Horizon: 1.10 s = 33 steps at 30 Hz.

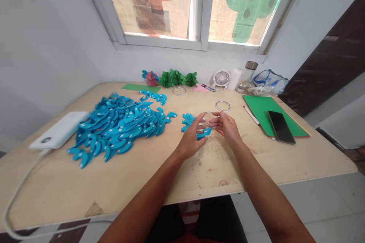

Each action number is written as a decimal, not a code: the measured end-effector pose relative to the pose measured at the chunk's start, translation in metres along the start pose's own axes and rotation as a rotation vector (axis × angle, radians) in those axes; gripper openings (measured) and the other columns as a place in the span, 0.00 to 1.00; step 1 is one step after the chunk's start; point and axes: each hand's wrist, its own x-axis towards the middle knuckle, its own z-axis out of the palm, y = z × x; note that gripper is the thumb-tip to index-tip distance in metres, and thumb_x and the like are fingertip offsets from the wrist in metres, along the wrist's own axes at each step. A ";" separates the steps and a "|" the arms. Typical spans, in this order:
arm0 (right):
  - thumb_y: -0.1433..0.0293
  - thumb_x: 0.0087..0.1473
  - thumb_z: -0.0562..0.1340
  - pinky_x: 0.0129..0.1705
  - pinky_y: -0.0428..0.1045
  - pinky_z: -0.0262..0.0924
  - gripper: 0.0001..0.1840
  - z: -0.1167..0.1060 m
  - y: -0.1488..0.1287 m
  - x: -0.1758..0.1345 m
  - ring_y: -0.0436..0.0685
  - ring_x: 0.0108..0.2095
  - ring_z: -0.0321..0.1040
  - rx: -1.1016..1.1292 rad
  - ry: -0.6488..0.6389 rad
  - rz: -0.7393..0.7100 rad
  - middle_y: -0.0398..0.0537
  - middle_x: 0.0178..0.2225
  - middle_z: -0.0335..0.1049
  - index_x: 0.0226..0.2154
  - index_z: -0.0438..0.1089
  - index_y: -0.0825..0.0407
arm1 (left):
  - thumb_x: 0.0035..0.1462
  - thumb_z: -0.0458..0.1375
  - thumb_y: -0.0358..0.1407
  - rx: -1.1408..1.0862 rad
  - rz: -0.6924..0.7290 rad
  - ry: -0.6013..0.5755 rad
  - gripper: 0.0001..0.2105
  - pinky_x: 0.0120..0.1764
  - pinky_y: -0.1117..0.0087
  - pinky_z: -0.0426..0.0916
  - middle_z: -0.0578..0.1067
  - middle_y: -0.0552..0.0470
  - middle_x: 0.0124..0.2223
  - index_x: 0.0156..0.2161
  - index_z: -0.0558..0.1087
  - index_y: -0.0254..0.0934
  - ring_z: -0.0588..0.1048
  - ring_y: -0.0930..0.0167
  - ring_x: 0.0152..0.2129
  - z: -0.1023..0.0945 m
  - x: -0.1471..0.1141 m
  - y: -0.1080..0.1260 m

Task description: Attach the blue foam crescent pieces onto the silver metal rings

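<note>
Between my hands is a thin, pale ring (209,112), which looks like a narrow roll of tape. The fingers of my left hand (190,139) curl at its left side. My right hand (226,127) has its bent fingers at the ring's right side. A blue paper piece with white squares (204,133) shows between the left thumb and fingers; I cannot tell whether the thumb touches it. Just behind my left hand lies another blue scalloped paper piece (187,120). To the left, a large heap of blue curved paper cutouts (122,121) bears small white squares.
Two more rings (179,91) (222,106) lie farther back. A white power bank (59,130) with a cable is at left. On the right are a pen (251,115), green sheets (261,112) and a phone (281,127). Paper ornaments (177,78), a fan (221,78) and a bottle (247,76) line the back.
</note>
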 end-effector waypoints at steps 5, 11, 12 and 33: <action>0.53 0.52 0.56 0.25 0.45 0.63 0.20 0.000 -0.001 0.000 0.51 0.23 0.70 -0.021 0.022 0.000 0.47 0.23 0.72 0.33 0.67 0.53 | 0.45 0.52 0.23 0.107 0.012 0.118 0.31 0.38 0.69 0.69 0.70 0.47 0.47 0.56 0.60 0.44 0.74 0.72 0.35 0.000 0.000 -0.004; 0.53 0.51 0.57 0.27 0.46 0.64 0.21 0.002 0.002 -0.001 0.51 0.24 0.70 -0.041 -0.035 -0.026 0.47 0.23 0.72 0.36 0.67 0.53 | 0.43 0.53 0.22 0.328 0.047 0.161 0.34 0.41 0.66 0.69 0.72 0.48 0.47 0.58 0.58 0.44 0.74 0.68 0.39 -0.003 -0.001 -0.004; 0.53 0.51 0.57 0.28 0.46 0.64 0.21 0.002 0.002 -0.002 0.51 0.24 0.70 -0.049 -0.046 -0.025 0.47 0.24 0.72 0.36 0.67 0.53 | 0.42 0.53 0.22 0.364 0.066 0.161 0.35 0.42 0.65 0.68 0.72 0.48 0.47 0.58 0.58 0.44 0.73 0.66 0.41 -0.003 -0.001 -0.005; 0.53 0.47 0.59 0.26 0.43 0.60 0.21 0.000 0.007 0.001 0.49 0.27 0.67 -0.078 0.055 -0.070 0.48 0.32 0.72 0.35 0.69 0.53 | 0.48 0.55 0.27 0.025 0.000 0.336 0.25 0.36 0.71 0.69 0.75 0.48 0.42 0.54 0.64 0.42 0.73 0.70 0.37 0.001 0.000 -0.002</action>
